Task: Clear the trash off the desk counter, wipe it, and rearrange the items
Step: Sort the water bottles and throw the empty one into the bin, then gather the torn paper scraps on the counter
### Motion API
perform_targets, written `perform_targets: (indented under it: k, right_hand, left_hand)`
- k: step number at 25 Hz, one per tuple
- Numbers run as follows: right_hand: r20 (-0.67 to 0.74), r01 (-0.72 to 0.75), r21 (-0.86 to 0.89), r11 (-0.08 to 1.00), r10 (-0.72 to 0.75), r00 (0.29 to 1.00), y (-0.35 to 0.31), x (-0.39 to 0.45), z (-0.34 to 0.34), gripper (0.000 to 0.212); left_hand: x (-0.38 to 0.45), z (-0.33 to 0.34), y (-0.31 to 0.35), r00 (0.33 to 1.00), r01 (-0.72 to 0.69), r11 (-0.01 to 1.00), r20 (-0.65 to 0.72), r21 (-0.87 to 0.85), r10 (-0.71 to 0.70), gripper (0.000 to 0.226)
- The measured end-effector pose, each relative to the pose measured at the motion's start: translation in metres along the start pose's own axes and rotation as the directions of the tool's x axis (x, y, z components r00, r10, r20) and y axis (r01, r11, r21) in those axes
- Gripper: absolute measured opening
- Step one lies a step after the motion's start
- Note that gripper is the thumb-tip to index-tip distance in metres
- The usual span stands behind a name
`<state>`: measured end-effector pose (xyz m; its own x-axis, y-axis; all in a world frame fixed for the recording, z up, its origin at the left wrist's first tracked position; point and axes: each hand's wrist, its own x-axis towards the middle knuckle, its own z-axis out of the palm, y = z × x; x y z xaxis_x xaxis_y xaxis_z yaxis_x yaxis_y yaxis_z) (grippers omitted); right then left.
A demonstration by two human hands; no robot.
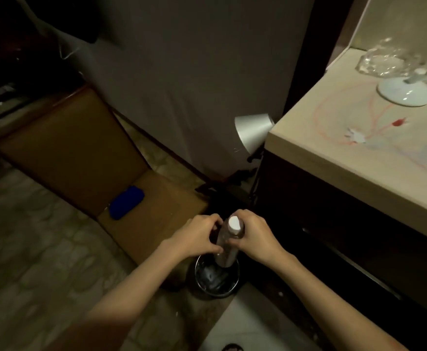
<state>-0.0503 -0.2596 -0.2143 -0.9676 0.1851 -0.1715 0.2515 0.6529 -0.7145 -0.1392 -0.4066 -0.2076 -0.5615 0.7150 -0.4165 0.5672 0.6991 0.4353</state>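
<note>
Clear plastic bottle w/ white cap, upright right over the bin on the floor, below the desk counter edge. Left hand + right hand both wrapped round it. Prob light, crushable, bit slick imo, so mid-body grip is best.

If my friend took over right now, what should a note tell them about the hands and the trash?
Left hand and right hand both grip a clear bottle with a white cap, held over the trash bin on the floor.
Desk counter: crumpled plastic, a white dish and paper scraps lie there.
Done: bottle is off the counter.
Left: drop it, clear the rest, wipe, rearrange.
</note>
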Motion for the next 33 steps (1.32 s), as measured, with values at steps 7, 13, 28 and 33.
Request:
perform_targets:
  k: [7, 13, 28, 33]
  right_hand:
    - [0.14, -0.057, -0.115, 0.992, 0.073, 0.987, -0.001, 0.037, 0.009, 0.057]
    - [0.127, 0.013, -0.17, 0.985, 0.008, 0.992, -0.028, 0.032, -0.069, 0.043]
    - [-0.374, -0.197, -0.326, 0.925, 0.066, 0.925, -0.004, -0.151, -0.28, 0.041]
    - [-0.416, -0.227, -0.299, 0.927, 0.087, 0.905, 0.046, -0.185, -0.334, 0.038]
  left_hand:
    - [0.024, -0.012, -0.04, 0.996, 0.048, 0.971, 0.058, 0.232, -0.063, 0.053]
    - [0.026, -0.081, 0.01, 0.997, -0.078, 0.958, 0.029, 0.276, 0.073, 0.042]
    - [0.04, -0.138, 0.302, 0.809, -0.529, 0.711, 0.024, 0.464, 0.587, 0.037]
    - [0.067, -0.13, 0.367, 0.843, -0.479, 0.764, -0.017, 0.433, 0.538, 0.032]
